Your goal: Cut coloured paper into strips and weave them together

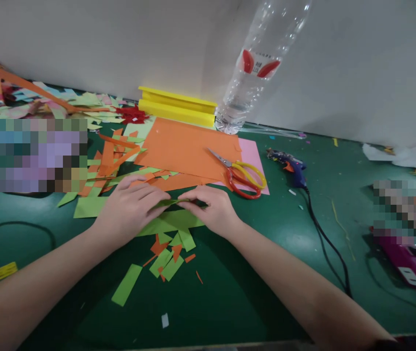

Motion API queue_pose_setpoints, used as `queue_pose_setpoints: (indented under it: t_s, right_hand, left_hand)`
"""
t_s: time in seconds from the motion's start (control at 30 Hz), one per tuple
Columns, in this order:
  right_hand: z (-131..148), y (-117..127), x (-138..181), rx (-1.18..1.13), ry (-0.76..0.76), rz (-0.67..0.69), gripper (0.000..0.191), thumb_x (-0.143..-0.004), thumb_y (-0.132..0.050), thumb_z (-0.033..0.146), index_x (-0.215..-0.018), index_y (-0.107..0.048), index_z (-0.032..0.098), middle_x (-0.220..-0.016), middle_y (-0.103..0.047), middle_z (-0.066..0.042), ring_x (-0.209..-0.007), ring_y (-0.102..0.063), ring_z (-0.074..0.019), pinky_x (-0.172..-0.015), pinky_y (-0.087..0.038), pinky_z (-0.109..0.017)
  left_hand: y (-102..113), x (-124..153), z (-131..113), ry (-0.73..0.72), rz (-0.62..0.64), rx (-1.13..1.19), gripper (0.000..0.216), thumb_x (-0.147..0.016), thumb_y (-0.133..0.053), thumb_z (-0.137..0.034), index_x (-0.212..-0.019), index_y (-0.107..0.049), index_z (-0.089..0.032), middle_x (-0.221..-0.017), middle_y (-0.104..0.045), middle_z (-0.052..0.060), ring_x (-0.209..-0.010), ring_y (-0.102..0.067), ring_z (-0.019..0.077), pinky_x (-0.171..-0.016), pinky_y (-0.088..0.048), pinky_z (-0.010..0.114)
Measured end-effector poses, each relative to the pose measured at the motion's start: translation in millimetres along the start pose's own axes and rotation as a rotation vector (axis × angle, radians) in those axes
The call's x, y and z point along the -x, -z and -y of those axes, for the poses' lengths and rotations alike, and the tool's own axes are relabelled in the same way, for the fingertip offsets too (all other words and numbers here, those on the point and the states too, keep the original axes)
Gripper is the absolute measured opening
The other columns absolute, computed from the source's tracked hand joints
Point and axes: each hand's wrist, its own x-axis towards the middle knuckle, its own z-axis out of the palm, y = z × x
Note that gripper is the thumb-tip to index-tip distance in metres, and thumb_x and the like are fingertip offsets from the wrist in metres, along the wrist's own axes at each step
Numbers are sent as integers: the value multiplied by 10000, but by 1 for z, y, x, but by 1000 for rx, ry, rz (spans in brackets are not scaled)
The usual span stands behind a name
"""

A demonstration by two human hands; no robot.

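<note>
On my feed both hands meet just in front of the orange sheet [189, 148], on its near side. The left hand [130, 204] and the right hand [213, 209] are each closed in a fingertip pinch on one end of a narrow green strip [173, 201]. They hold it level just above the table [266, 273]. Gripping it at both ends pulls the thin paper straight, which I judge is why it neither sags nor curls. Directly under it lies a wider green piece [171, 222]. At this angle I can't tell whether the strip is a separate cut or a raised edge of that piece.

The scissors [242, 175] lie shut on the orange sheet's right corner, handles toward the right hand and within easy reach. Green and orange scraps [167, 261] are scattered nearer the person than the orange sheet, below the hands, likely where offcuts dropped. A glue gun [291, 168] rests to the right of the orange sheet, clear of the paper, and a clear bottle [255, 73] stands behind it by the wall.
</note>
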Motion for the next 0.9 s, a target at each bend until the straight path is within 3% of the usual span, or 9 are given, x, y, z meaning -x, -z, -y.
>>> queue_pose_setpoints:
  t_s: [0.17,0.4,0.67,0.9]
  right_hand:
    - [3,0,-2,-93,-94,7,89,-852,-652,206,-859,-740,215,-824,-757,-2,-734,-687,-125,-704,-530,-246]
    - [3,0,-2,-163,-165,-7,102,-792,-720,288,-832,-744,198,-720,-735,10,-598,-626,-104,-595,-498,-224]
    - [-1,0,-1,-211,-300,45,122,-820,-694,335,-801,-753,230,-763,-749,12,-657,-656,-116,-634,-496,-238]
    - [4,1,-1,-219,-293,48,115,-824,-689,310,-785,-751,222,-754,-751,11,-643,-642,-106,-616,-476,-230]
  left_hand:
    - [-6,3,3,84,27,89,247,-992,-465,-401,-939,-622,-218,-847,-729,9,-744,-675,176,-919,-437,410]
    - [-6,3,1,97,27,128,275,-1010,-430,-350,-895,-641,-216,-807,-724,-4,-720,-663,164,-938,-427,414]
    - [-10,3,1,90,17,134,289,-998,-454,-369,-874,-642,-189,-784,-710,13,-712,-657,163,-940,-431,388]
    - [-11,4,1,106,42,186,293,-997,-449,-394,-886,-634,-194,-820,-718,4,-731,-659,165,-948,-409,396]
